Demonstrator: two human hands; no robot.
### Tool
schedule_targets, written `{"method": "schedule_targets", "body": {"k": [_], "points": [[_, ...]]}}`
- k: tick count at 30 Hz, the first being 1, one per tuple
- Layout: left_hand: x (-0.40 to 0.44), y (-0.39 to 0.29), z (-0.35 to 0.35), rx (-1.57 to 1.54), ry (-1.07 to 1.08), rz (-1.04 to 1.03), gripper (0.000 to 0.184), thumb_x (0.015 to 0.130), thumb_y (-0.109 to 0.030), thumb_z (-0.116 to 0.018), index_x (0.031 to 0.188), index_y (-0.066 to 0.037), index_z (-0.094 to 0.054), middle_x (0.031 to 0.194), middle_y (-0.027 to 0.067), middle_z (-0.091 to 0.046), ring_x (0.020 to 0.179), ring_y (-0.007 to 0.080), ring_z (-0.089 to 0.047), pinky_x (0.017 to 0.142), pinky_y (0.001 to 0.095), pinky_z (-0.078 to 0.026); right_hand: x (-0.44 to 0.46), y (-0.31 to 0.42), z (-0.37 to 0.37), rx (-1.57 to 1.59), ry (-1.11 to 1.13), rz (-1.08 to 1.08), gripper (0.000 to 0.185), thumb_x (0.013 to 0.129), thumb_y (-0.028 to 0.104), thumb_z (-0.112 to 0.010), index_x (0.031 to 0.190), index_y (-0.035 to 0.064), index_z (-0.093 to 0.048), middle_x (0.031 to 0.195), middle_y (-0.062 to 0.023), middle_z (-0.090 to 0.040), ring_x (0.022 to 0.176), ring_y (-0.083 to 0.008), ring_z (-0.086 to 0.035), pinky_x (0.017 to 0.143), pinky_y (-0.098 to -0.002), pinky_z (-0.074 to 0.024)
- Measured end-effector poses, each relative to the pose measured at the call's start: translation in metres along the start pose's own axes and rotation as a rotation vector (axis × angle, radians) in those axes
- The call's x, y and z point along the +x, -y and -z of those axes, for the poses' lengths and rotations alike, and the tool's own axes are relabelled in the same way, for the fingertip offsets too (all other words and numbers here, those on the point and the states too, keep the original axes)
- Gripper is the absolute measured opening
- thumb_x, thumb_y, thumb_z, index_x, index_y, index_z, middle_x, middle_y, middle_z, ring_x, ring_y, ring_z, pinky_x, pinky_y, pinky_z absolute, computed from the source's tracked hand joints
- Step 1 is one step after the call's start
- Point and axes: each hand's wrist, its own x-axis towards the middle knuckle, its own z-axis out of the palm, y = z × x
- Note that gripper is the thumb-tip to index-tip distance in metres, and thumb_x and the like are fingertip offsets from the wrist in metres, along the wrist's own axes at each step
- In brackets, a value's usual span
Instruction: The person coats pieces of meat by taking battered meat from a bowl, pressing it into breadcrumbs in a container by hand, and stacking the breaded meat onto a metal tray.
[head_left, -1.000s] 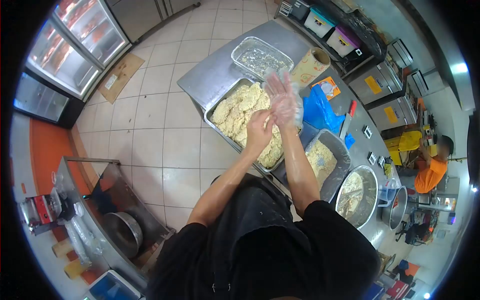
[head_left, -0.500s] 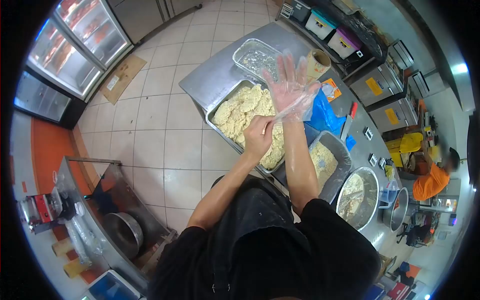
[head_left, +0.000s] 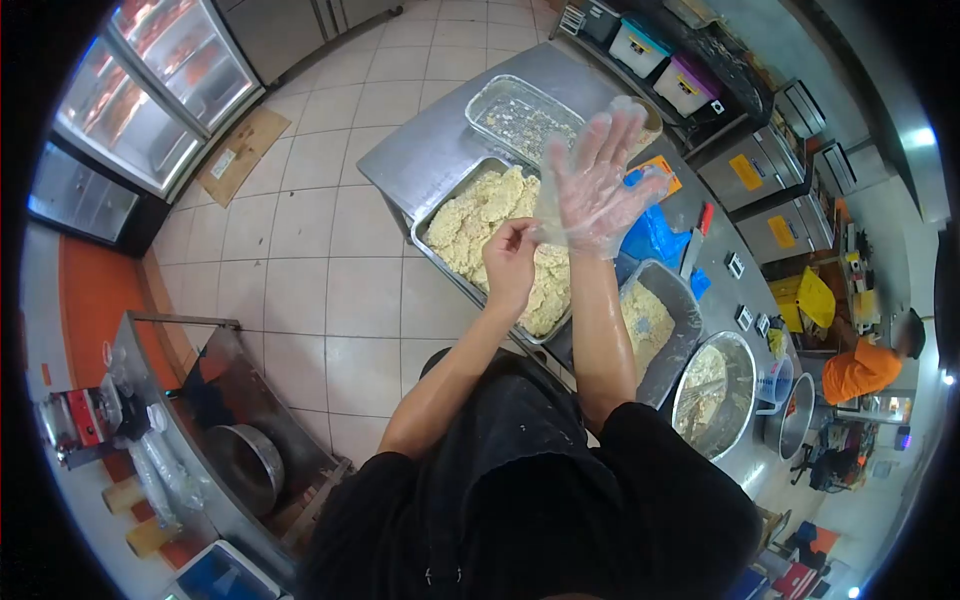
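Note:
My right hand (head_left: 600, 190) is raised over the table with its palm toward me and its fingers spread. It wears a clear plastic glove (head_left: 591, 243), loose at the wrist. At the cuff's left side, my left hand (head_left: 511, 262), bare, pinches the glove's edge between thumb and fingers. Beneath both hands lies a deep metal tray (head_left: 420, 238) full of pale, crumb-coated pieces (head_left: 480, 215). Behind the gloved hand sits another metal tray (head_left: 490, 95) with floury residue.
A grey tub (head_left: 685, 300) of breading and a metal bowl (head_left: 745, 400) with batter and a whisk stand to the right. Near them are a blue plastic bag (head_left: 655, 237) and a red-handled knife (head_left: 695, 243). A person in orange (head_left: 860, 372) is at far right.
My gloved right hand has shifted slightly right and its fingers now lean rightward. My left hand has drawn a little left, stretching the glove's cuff outward.

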Motion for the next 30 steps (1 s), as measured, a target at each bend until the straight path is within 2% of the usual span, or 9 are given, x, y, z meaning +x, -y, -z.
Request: {"method": "schedule_targets", "body": {"k": [3, 9, 12, 18, 22, 24, 26, 27, 30], "points": [[-0.006, -0.012, -0.007, 0.229, -0.023, -0.142, 0.027, 0.082, 0.012, -0.055, 0.108, 0.005, -0.059, 0.098, 0.0068, -0.064, 0.089, 0.0131, -0.061, 0.083, 0.026, -0.048, 0.013, 0.014, 0.037, 0.027, 0.382, -0.055, 0.074, 0.083, 0.052, -0.061, 0.146, 0.023, -0.033, 0.145, 0.0006, -0.043, 0.131, -0.0206, -0.044, 0.114, -0.051, -0.0199], [0.0, 0.005, -0.024, 0.166, 0.158, -0.218, 0.018, 0.087, -0.001, -0.06, 0.104, 0.002, -0.065, 0.092, 0.0056, -0.067, 0.088, 0.0107, -0.061, 0.079, 0.0257, -0.047, -0.012, 0.018, -0.009, -0.102, 0.191, 0.003, 0.058, 0.09, 0.054, -0.052, 0.142, 0.0311, -0.039, 0.137, -0.0006, -0.052, 0.124, -0.0219, -0.05, 0.112, -0.0567, -0.0221], [0.004, 0.024, -0.007, 0.64, 0.401, -0.095, 0.019, 0.086, -0.008, -0.064, 0.104, 0.0, -0.066, 0.099, 0.0121, -0.068, 0.096, 0.0184, -0.063, 0.086, 0.03, -0.046, -0.052, 0.073, -0.03, -0.255, 0.014, 0.193, 0.05, 0.091, 0.05, -0.053, 0.129, 0.0162, -0.052, 0.088, -0.0003, -0.057, 0.073, -0.0172, -0.05, 0.076, -0.0368, -0.0402], [-0.03, 0.042, 0.058, 1.375, 0.665, -0.255, 0.07, 0.077, -0.034, -0.075, 0.136, -0.009, -0.047, 0.143, 0.0267, -0.036, 0.137, 0.0465, -0.021, 0.108, 0.0529, -0.025, -0.174, 0.19, -0.152, -1.463, -1.116, 0.129, 0.048, 0.093, 0.049, -0.052, 0.116, 0.0086, -0.06, 0.084, -0.0029, -0.065, 0.063, -0.0102, -0.058, 0.053, -0.0248, -0.0439], [-0.039, 0.041, 0.073, 1.352, 0.667, -0.027, 0.085, 0.076, -0.037, -0.076, 0.145, -0.011, -0.034, 0.149, 0.0282, -0.026, 0.139, 0.0492, -0.013, 0.109, 0.0552, -0.022, -0.396, 0.302, -0.167, -2.611, -1.925, -0.843, 0.043, 0.081, 0.039, -0.063, 0.094, -0.0011, -0.07, 0.08, -0.0174, -0.069, 0.075, -0.0254, -0.068, 0.064, -0.0369, -0.0513], [-0.04, 0.044, 0.063, 1.309, 0.666, 0.035, 0.082, 0.077, -0.036, -0.075, 0.143, -0.009, -0.036, 0.147, 0.0292, -0.029, 0.139, 0.0494, -0.015, 0.109, 0.0539, -0.023, -0.347, 0.243, -0.212, -2.007, -2.586, -0.938, 0.04, 0.075, 0.038, -0.066, 0.083, -0.0013, -0.07, 0.078, -0.0204, -0.068, 0.078, -0.0299, -0.068, 0.071, -0.0383, -0.0508], [-0.046, 0.052, 0.047, 1.272, 0.689, 0.066, 0.077, 0.079, -0.034, -0.074, 0.142, -0.007, -0.038, 0.145, 0.0298, -0.031, 0.138, 0.0495, -0.018, 0.11, 0.0519, -0.024, -0.465, 0.266, -0.185, -2.136, -2.298, -1.064, 0.034, 0.075, 0.034, -0.065, 0.086, 0.0017, -0.072, 0.085, -0.019, -0.069, 0.08, -0.032, -0.067, 0.074, -0.0385, -0.0509], [-0.05, 0.058, 0.039, 1.255, 0.717, 0.064, 0.075, 0.08, -0.033, -0.073, 0.141, -0.006, -0.039, 0.144, 0.0299, -0.033, 0.137, 0.0495, -0.02, 0.11, 0.0506, -0.025, -0.45, 0.267, -0.186, -2.088, -2.263, -1.547, 0.026, 0.076, 0.026, -0.062, 0.084, 0.0034, -0.071, 0.088, -0.0184, -0.069, 0.083, -0.0337, -0.066, 0.074, -0.0405, -0.0509], [-0.066, 0.07, 0.007, 1.177, 0.773, 0.091, 0.064, 0.084, -0.028, -0.069, 0.135, 0.0, -0.043, 0.14, 0.0276, -0.041, 0.133, 0.0421, -0.034, 0.108, 0.0426, -0.03, -0.649, 0.334, -0.134, -2.845, -1.804, -0.692, 0.016, 0.081, 0.017, -0.056, 0.079, 0.0044, -0.065, 0.079, -0.0159, -0.064, 0.08, -0.031, -0.062, 0.07, -0.0387, -0.0493]]}}
